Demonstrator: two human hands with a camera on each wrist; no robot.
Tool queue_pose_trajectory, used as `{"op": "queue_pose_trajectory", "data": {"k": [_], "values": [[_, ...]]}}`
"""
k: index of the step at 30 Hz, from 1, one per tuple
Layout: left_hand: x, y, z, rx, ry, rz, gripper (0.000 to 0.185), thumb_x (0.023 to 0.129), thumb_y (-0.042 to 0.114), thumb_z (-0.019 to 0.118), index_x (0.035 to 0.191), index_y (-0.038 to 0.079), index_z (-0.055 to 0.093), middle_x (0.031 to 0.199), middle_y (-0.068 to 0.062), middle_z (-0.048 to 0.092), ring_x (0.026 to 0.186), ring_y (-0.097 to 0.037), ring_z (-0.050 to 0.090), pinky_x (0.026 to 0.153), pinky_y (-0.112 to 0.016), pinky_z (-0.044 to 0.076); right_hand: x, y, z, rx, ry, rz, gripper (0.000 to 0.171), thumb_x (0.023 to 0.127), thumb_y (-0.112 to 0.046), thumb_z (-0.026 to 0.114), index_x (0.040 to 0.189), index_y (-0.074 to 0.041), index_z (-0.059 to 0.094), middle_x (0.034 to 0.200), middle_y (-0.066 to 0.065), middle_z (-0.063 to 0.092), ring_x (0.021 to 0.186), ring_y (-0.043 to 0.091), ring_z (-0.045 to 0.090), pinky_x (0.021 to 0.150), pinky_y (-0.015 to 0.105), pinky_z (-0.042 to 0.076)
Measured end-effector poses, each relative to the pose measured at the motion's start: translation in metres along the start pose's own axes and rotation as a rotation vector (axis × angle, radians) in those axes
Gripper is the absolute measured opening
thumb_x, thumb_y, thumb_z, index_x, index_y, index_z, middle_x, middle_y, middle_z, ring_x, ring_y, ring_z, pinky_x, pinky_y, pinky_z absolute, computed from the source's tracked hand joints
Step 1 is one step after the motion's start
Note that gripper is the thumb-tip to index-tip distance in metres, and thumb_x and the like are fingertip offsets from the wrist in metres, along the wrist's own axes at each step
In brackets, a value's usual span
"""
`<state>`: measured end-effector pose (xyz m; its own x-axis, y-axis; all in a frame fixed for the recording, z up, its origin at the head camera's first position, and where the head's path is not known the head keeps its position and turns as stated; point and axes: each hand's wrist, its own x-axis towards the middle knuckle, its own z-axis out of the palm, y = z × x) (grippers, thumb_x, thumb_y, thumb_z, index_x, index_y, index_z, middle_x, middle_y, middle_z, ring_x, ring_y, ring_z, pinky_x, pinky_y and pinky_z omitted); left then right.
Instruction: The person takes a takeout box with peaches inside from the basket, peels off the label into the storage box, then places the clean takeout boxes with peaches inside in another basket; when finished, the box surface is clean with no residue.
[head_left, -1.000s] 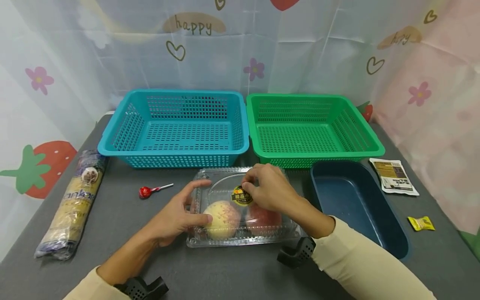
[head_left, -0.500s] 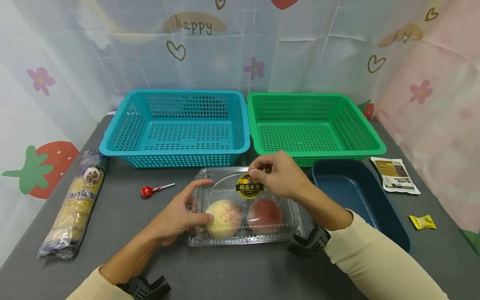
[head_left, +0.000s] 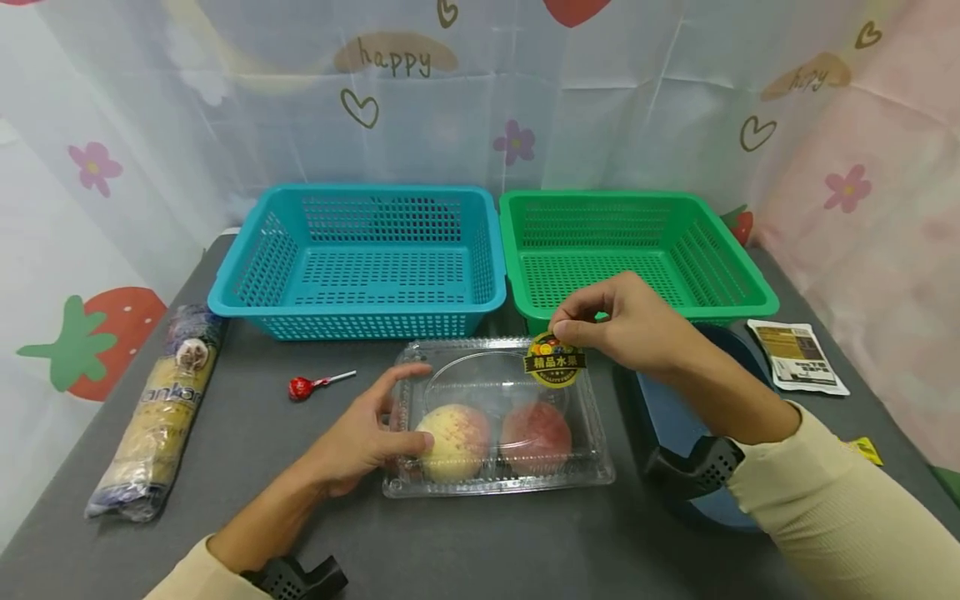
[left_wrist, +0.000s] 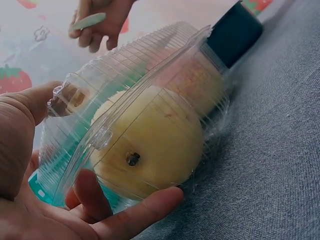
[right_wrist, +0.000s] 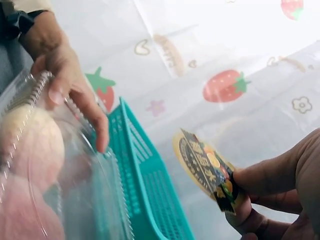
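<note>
Clamshell box [head_left: 498,421] of clear plastic sits at the middle of the grey cloth-covered table [head_left: 465,550], just in front of two empty mesh baskets, a teal basket [head_left: 360,254] on the left and a green basket [head_left: 637,250] on the right, standing side by side against a pale curtain backdrop [head_left: 187,100] printed with strawberries, hearts, flowers and the word "happy".

My left hand [head_left: 360,437] holds the box's left end, thumb low on the front and fingers spread over the lid. My right hand [head_left: 622,321] pinches the round yellow-and-black sticker [head_left: 555,364] by its top edge between thumb and fingertips, above the lid's rear right corner; the right wrist view shows the sticker hanging free in the air, clear of the plastic.

A second ago my right hand lay over the centre of the lid with the sticker flat beneath it. Since then that hand has drawn up and to the right, taking the sticker with it, while the left hand has kept its place on the box.

Inside the closed box lie two peaches, a pale yellow peach [head_left: 453,429] on the left and a red peach [head_left: 534,427] touching it on the right. A dark blue tray [head_left: 667,417] lies to the right, partly under my forearm. Elsewhere on the cloth are a red lollipop [head_left: 302,387], a long noodle packet [head_left: 153,412] at far left, a brown-and-white sachet [head_left: 798,354] and a small yellow wrapper [head_left: 866,450].
</note>
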<state>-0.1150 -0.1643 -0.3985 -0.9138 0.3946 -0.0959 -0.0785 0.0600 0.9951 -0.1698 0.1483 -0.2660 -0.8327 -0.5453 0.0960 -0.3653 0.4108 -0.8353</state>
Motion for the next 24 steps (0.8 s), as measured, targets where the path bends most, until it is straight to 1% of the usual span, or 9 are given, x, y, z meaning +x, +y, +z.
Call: {"op": "queue_pose_trajectory", "data": {"k": [3, 6, 10, 15, 21, 24], "values": [[0.0, -0.001, 0.0, 0.007, 0.001, 0.0, 0.08, 0.08, 0.008, 0.077, 0.146, 0.023, 0.034, 0.104, -0.03, 0.04, 0.069, -0.026, 0.055, 0.051, -0.035, 0.052, -0.005, 0.002, -0.012, 0.018, 0.002, 0.007, 0.01, 0.092, -0.004, 0.064, 0.088, 0.003, 0.072, 0.083, 0.012, 0.067, 0.085, 0.027, 0.058, 0.072, 0.04, 0.052], [0.0, -0.001, 0.0, 0.012, 0.001, -0.003, 0.079, 0.08, 0.008, 0.077, 0.146, 0.023, 0.034, 0.105, -0.03, 0.039, 0.069, -0.026, 0.054, 0.051, -0.034, 0.051, -0.012, 0.004, -0.023, 0.031, 0.0, 0.009, 0.012, 0.092, -0.005, 0.065, 0.091, 0.005, 0.071, 0.086, 0.014, 0.066, 0.087, 0.027, 0.058, 0.074, 0.038, 0.052], [0.0, -0.002, 0.0, 0.01, -0.001, -0.005, 0.079, 0.081, 0.009, 0.077, 0.146, 0.023, 0.034, 0.105, -0.029, 0.038, 0.068, -0.025, 0.052, 0.05, -0.033, 0.05, -0.022, 0.012, -0.036, 0.047, 0.008, -0.013, 0.013, 0.093, -0.005, 0.064, 0.095, 0.006, 0.07, 0.09, 0.014, 0.066, 0.087, 0.026, 0.06, 0.075, 0.035, 0.053], [0.0, -0.001, 0.003, -0.005, -0.003, -0.005, 0.08, 0.08, 0.008, 0.077, 0.146, 0.023, 0.034, 0.105, -0.03, 0.039, 0.069, -0.025, 0.053, 0.05, -0.032, 0.049, -0.035, 0.031, -0.054, 0.044, 0.006, -0.045, 0.011, 0.093, 0.0, 0.062, 0.095, 0.007, 0.07, 0.089, 0.013, 0.067, 0.083, 0.024, 0.062, 0.074, 0.031, 0.054], [0.0, 0.0, 0.003, -0.016, 0.01, -0.02, 0.081, 0.079, 0.007, 0.077, 0.146, 0.024, 0.035, 0.108, -0.03, 0.037, 0.069, -0.025, 0.053, 0.05, -0.032, 0.049, -0.049, 0.056, -0.07, 0.054, -0.022, -0.026, 0.011, 0.093, 0.003, 0.059, 0.094, 0.004, 0.07, 0.086, 0.011, 0.067, 0.08, 0.021, 0.061, 0.074, 0.028, 0.053], [0.0, 0.0, 0.003, -0.016, 0.018, -0.026, 0.081, 0.079, 0.006, 0.077, 0.146, 0.025, 0.035, 0.111, -0.031, 0.036, 0.07, -0.026, 0.054, 0.051, -0.033, 0.049, -0.053, 0.067, -0.076, 0.057, -0.043, -0.039, 0.013, 0.093, 0.006, 0.057, 0.093, 0.003, 0.07, 0.084, 0.01, 0.067, 0.08, 0.021, 0.061, 0.074, 0.028, 0.053]]}}
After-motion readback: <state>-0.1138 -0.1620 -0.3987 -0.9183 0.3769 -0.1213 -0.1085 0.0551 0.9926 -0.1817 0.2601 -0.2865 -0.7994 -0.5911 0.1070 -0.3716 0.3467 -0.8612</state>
